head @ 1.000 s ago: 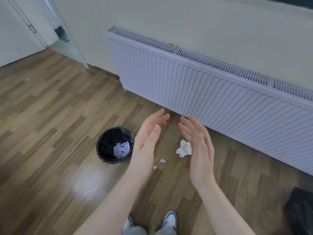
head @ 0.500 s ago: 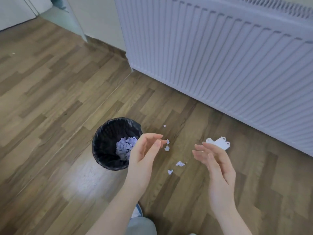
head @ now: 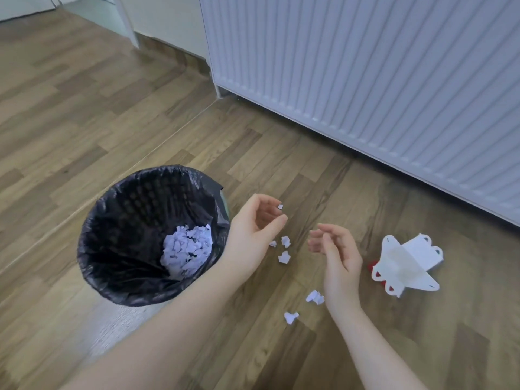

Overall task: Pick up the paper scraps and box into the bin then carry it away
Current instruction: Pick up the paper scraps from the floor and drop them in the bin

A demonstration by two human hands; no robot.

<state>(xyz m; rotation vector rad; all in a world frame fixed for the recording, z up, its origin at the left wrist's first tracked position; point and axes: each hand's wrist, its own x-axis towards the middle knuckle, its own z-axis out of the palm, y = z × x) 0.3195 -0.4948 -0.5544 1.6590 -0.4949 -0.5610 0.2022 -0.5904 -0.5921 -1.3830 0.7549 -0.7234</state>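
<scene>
A round bin lined with a black bag stands on the wood floor at left, with a heap of white paper scraps inside. Several small loose scraps lie on the floor between my hands and nearer me. A flattened white box with red underneath lies to the right. My left hand hovers beside the bin's right rim, fingers curled apart, holding nothing. Just right of the loose scraps, my right hand is also empty with fingers apart.
A white panel radiator runs along the wall close behind the scraps and box. A white door frame stands at the back left. Wood floor extends to the left.
The view has dropped lower and closer to the floor. Both hands have come down toward the loose scraps, with fingers more curled. The bin and the box look larger.
</scene>
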